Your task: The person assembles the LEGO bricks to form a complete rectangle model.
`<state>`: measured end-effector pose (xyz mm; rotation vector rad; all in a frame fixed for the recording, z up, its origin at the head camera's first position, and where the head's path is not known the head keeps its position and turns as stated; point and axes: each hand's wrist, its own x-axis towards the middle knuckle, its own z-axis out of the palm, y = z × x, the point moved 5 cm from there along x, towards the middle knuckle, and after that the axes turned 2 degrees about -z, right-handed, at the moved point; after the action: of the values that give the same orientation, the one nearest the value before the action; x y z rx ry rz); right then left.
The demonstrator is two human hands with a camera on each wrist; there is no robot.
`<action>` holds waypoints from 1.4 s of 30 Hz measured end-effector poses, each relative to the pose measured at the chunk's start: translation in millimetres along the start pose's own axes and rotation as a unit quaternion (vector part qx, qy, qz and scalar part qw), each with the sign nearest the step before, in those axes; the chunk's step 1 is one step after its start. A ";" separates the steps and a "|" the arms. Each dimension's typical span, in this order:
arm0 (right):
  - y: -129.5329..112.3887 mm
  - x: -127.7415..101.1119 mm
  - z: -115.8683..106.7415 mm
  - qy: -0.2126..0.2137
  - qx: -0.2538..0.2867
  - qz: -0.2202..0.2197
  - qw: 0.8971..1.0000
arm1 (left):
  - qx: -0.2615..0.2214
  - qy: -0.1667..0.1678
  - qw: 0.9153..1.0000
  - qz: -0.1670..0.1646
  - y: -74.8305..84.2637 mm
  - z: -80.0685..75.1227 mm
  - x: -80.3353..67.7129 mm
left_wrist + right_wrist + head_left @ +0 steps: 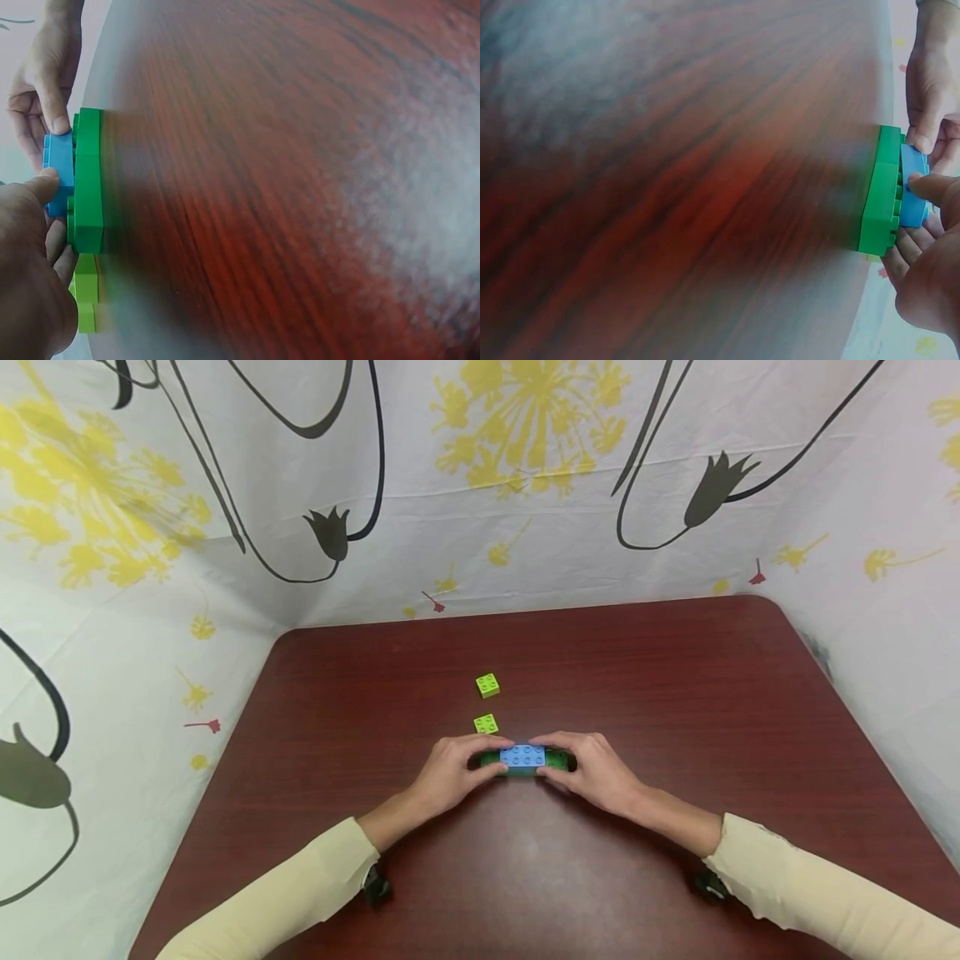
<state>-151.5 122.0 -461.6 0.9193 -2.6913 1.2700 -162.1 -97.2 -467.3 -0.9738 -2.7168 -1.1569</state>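
Observation:
A long green brick lies flat on the dark red table with a blue brick seated on its middle. My left hand grips the left end of this stack and my right hand grips the right end, fingers curled round it. In the left wrist view the green brick carries the blue brick, and my left thumb touches the blue one. In the right wrist view the green brick and blue brick sit between both hands.
Two small lime bricks lie just behind the hands, one close and one farther back. A flowered curtain walls in the table on three sides. Bare tabletop spreads to the left, right and front.

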 end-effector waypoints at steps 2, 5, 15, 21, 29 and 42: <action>-0.4 0.0 0.1 0.001 -0.001 -0.003 1.000 | -0.001 -0.003 1.000 -0.003 0.1 0.0 0.0; -1.6 -0.2 -0.2 0.003 -0.001 -0.005 1.000 | -0.003 -0.007 1.000 -0.007 -0.1 -0.1 0.0; -4.7 0.9 0.9 0.011 0.000 -0.002 1.000 | 0.000 -0.019 1.000 -0.006 -0.6 0.1 2.4; -2.5 1.4 2.3 0.015 -0.005 -0.009 1.000 | 0.004 -0.023 1.000 -0.002 0.8 -0.6 4.0; -1.2 2.4 1.1 0.007 0.002 -0.001 1.000 | 0.003 -0.031 0.999 -0.009 0.7 -0.6 4.4; 2.9 5.2 -1.2 -0.008 0.030 0.002 1.000 | -0.008 -0.011 1.000 -0.010 -1.3 0.1 1.9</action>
<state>-157.6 121.8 -461.5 0.9352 -2.6819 1.3557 -164.4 -96.9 -467.7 -0.9687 -2.7453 -1.1788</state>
